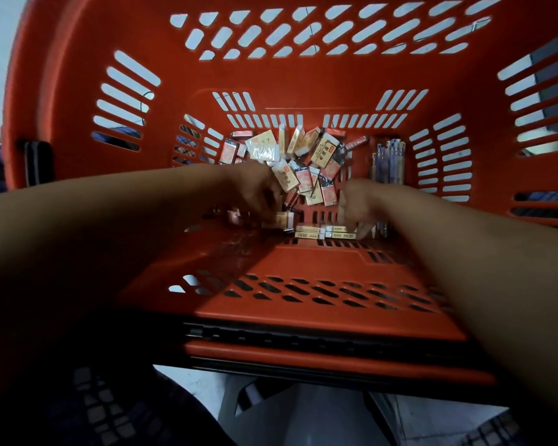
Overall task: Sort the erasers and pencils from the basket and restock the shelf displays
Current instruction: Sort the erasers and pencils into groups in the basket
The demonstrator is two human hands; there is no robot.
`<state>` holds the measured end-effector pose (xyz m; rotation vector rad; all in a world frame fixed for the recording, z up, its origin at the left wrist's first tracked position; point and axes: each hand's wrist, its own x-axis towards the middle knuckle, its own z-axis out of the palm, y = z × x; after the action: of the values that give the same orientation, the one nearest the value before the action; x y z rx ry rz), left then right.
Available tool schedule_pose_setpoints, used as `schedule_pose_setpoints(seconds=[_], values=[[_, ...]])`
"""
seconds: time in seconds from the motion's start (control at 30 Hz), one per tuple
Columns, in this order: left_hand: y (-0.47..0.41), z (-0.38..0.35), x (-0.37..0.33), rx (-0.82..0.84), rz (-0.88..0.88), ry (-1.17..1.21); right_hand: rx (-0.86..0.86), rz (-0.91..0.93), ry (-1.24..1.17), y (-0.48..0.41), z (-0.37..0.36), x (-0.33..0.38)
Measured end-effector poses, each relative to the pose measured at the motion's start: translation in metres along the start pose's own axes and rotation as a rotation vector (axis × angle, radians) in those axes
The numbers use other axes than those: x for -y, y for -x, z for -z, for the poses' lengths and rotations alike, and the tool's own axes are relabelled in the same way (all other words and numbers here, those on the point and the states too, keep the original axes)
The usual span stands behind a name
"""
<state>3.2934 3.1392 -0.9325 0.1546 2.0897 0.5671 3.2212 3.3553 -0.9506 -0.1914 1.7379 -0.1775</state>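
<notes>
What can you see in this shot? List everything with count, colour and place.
basket: one, red slotted plastic, fills the view.
loose erasers: jumbled heap, uncountable, red, yellow and white, far middle of basket floor.
lined-up erasers: a few, yellow-white, row at the floor's near edge.
pencils: one bundle, purplish, along the floor's right side.
left hand: one, in shadow, fingers curled over erasers left of the row; grip unclear.
right hand: one, fingers curled down at the row's right end; grip unclear.
</notes>
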Motion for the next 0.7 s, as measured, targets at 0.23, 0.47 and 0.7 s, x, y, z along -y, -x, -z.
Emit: schedule_pose_setpoints(seconds=[0.23,0.47,0.7], values=[[-0.002,-0.015,-0.015,-0.171,-0.039,-0.036,-0.008,0.056,0.026,0.002,-0.005,0.0],[-0.005,-0.029,-0.025,-0.243,-0.129,-0.078,-0.006,0.075,0.02,0.006,-0.003,-0.001],[-0.024,-0.06,-0.049,-0.362,-0.093,0.017,0.035,-0.009,-0.111,-0.005,0.005,-0.009]])
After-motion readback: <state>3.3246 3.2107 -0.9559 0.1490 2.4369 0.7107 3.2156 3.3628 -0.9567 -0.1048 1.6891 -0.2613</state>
